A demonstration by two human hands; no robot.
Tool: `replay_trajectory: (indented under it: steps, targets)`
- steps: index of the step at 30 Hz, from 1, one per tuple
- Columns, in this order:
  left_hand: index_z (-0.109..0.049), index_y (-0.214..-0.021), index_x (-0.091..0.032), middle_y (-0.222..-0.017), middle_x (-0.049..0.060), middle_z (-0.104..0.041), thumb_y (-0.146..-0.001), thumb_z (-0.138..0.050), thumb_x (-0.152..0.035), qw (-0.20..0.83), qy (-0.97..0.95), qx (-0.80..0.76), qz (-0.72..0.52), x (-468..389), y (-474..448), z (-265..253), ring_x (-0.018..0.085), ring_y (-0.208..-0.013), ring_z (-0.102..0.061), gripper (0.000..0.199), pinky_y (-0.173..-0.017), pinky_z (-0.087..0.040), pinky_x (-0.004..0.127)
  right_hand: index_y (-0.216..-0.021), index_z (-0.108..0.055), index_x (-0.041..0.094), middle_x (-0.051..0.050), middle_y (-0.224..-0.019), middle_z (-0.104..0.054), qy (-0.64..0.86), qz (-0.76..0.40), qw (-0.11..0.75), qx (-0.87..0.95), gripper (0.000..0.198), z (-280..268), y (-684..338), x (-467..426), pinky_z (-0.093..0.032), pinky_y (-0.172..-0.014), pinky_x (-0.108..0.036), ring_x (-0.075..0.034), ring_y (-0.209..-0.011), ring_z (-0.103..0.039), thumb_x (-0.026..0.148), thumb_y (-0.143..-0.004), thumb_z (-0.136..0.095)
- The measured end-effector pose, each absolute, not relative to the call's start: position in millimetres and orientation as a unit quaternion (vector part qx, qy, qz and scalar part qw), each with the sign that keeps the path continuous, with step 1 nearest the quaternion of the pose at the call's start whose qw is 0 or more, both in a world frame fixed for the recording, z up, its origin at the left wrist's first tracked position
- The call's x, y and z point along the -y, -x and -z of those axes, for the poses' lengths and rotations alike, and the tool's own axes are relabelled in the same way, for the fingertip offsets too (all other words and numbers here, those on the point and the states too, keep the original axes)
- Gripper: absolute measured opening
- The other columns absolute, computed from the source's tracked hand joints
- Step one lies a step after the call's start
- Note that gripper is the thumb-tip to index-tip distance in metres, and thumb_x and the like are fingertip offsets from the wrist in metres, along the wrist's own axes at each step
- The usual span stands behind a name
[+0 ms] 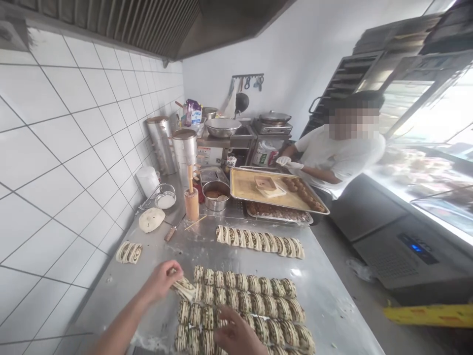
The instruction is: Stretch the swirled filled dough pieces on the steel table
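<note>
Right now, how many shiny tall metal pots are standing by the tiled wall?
2. One tall metal pot stands against the tiled wall; the other tall metal pot stands beside it, nearer the counter's middle, behind the wooden rolling pin. Clutter behind could hide more.

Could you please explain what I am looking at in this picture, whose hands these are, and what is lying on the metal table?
There is no machine here: a camera worn on a person's head looks forward and down, so the two bare hands at the bottom are the wearer's own. The left hand pinches one filled dough piece at the edge of the rows of cut dough rolls on the steel table. The right hand rests on the nearest rows. Farther back lie another row of rolls, two loose pieces, a flat dough disc and a wooden rolling pin. A co-worker stands by a baking tray.
</note>
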State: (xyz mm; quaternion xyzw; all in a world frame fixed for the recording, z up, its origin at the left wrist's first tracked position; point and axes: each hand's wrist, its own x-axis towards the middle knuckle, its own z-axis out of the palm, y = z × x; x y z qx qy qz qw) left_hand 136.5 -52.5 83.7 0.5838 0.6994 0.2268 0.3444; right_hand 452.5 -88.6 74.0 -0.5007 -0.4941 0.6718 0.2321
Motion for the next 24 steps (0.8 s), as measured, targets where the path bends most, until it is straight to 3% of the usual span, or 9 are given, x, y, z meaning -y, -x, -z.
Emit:
replay_trajectory:
  steps: [2,4,6,8,11,14,18,21,24]
  targets:
    - [-0.068,-0.092,-0.023,-0.077,-0.002,-0.062,-0.093,-0.053,-0.059,0.371,-0.617,-0.649,-0.247,74,-192,-130,0.014,-0.069,-0.054,0.039,-0.064,-0.041,0.025,-0.147,-0.046,0.016,-0.02,-0.141,-0.06,0.422,-0.723,0.194,0.511,0.095,-102,-448,83,-0.058,-0.089,-0.042,-0.029,-0.107,-0.069,0.048,-0.066,-0.085]
    - [-0.069,-0.101,-0.024,-0.086,0.001,-0.069,-0.098,-0.048,-0.054,0.378,-0.651,-0.61,-0.247,96,-230,-170,0.014,-0.074,-0.06,0.037,-0.067,-0.047,0.025,-0.135,-0.05,0.011,-0.021,-0.125,-0.069,0.33,-0.783,0.153,0.504,0.085,-125,-454,83,-0.058,-0.088,-0.042,-0.029,-0.101,-0.072,0.052,-0.069,-0.085]
    - [-0.064,-0.127,-0.029,-0.121,0.006,-0.072,-0.102,-0.043,-0.045,0.351,-0.711,-0.564,-0.23,116,-248,-193,0.02,-0.106,-0.068,0.036,-0.088,-0.056,0.028,-0.116,-0.057,0.012,-0.017,-0.104,-0.076,0.265,-0.822,0.125,0.489,0.065,-144,-468,85,-0.058,-0.082,-0.04,-0.028,-0.091,-0.075,0.055,-0.073,-0.082]
    - [-0.044,-0.151,-0.035,-0.158,0.006,-0.051,-0.101,-0.043,-0.03,0.286,-0.789,-0.509,-0.192,131,-253,-201,0.024,-0.143,-0.051,0.05,-0.114,-0.05,0.037,-0.108,-0.061,0.013,-0.013,-0.1,-0.078,0.234,-0.838,0.115,0.478,0.052,-157,-486,89,-0.056,-0.079,-0.035,-0.025,-0.089,-0.075,0.05,-0.077,-0.08]
    - [-0.023,-0.162,-0.033,-0.169,0.006,-0.034,-0.098,-0.042,-0.014,0.174,-0.865,-0.442,-0.163,141,-254,-193,0.023,-0.154,-0.037,0.07,-0.124,-0.043,0.039,-0.108,-0.068,0.013,-0.012,-0.1,-0.078,0.212,-0.855,0.115,0.46,0.045,-168,-506,95,-0.053,-0.079,-0.028,-0.022,-0.092,-0.075,0.045,-0.078,-0.08]
    - [-0.029,-0.16,-0.033,-0.162,0.007,-0.046,-0.099,-0.041,-0.015,0.132,-0.867,-0.431,-0.211,138,-266,-184,0.021,-0.148,-0.047,0.064,-0.12,-0.047,0.036,-0.104,-0.074,0.015,-0.009,-0.1,-0.077,0.188,-0.854,0.14,0.465,0.047,-168,-512,98,-0.053,-0.084,-0.03,-0.023,-0.094,-0.072,0.047,-0.072,-0.086]
    - [-0.065,-0.132,-0.03,-0.12,0.008,-0.076,-0.102,-0.041,-0.032,0.248,-0.752,-0.513,-0.332,135,-308,-185,0.022,-0.107,-0.07,0.039,-0.093,-0.057,0.034,-0.089,-0.078,0.02,-0.01,-0.129,-0.069,0.193,-0.776,0.276,0.533,0.048,-157,-510,100,-0.051,-0.104,-0.045,-0.036,-0.12,-0.062,0.057,-0.061,-0.092]
    - [-0.075,-0.086,-0.018,-0.078,0.007,-0.073,-0.095,-0.056,-0.047,0.415,-0.612,-0.556,-0.379,142,-343,-186,0.02,-0.075,-0.067,0.036,-0.069,-0.051,0.03,-0.099,-0.079,0.028,-0.006,-0.16,-0.044,0.206,-0.749,0.347,0.525,0.045,-146,-509,105,-0.053,-0.104,-0.051,-0.039,-0.129,-0.058,0.057,-0.067,-0.089]
    - [-0.072,-0.083,-0.016,-0.072,0.004,-0.069,-0.08,-0.074,-0.049,0.577,-0.468,-0.56,-0.366,155,-363,-181,0.021,-0.071,-0.066,0.033,-0.066,-0.049,0.032,-0.099,-0.08,0.033,0.003,-0.168,-0.031,0.252,-0.692,0.398,0.547,0.028,-137,-510,109,-0.047,-0.116,-0.052,-0.039,-0.144,-0.046,0.053,-0.079,-0.081]
